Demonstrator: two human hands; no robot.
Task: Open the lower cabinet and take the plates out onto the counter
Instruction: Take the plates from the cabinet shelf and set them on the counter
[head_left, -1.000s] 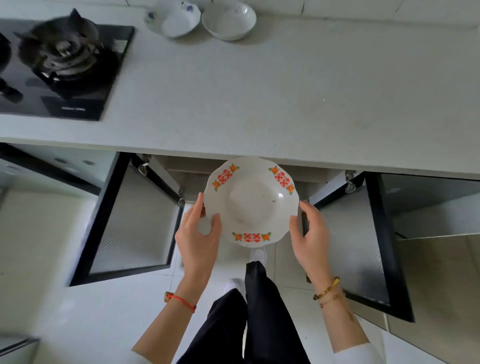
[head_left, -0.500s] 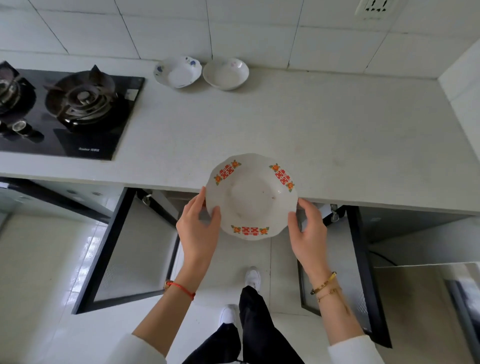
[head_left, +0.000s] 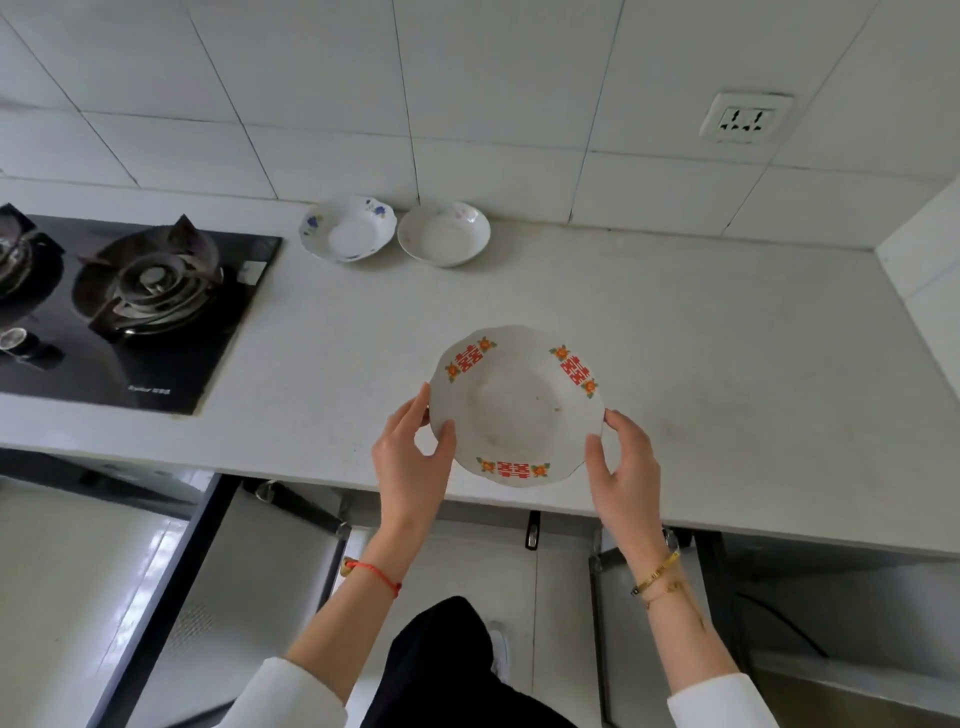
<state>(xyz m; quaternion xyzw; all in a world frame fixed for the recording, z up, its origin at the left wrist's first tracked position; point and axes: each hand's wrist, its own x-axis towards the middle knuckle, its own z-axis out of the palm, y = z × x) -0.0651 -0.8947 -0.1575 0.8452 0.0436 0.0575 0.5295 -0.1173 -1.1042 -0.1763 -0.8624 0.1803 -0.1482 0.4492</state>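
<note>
Plate in hand: a white scalloped plate (head_left: 517, 408) with three red-and-orange motifs on its rim, over the near part of the counter (head_left: 701, 374); whether its base touches the surface I cannot tell.
Left hand (head_left: 413, 460): fingers grasping the plate's left edge, thumb on the rim, the others curled under; a red cord around the wrist.
Right hand (head_left: 626, 467): fingers grasping the plate's right edge, thumb lying along the rim; gold bracelets on the wrist.
Already on the counter: a scalloped plate with blue flowers (head_left: 348, 227) and a plain-edged plate with faint pink flowers (head_left: 444, 234), side by side against the tiled wall, rims nearly touching, well apart from the held plate.
Lower cabinet: both doors stand open beneath the counter edge, the left door (head_left: 228, 597) swung out wide, the right door (head_left: 644, 639) seen behind the right forearm.
Gas hob (head_left: 135, 306): black glass, set into the counter at the left.
Wall socket (head_left: 744, 118): on the tiles, upper right.
</note>
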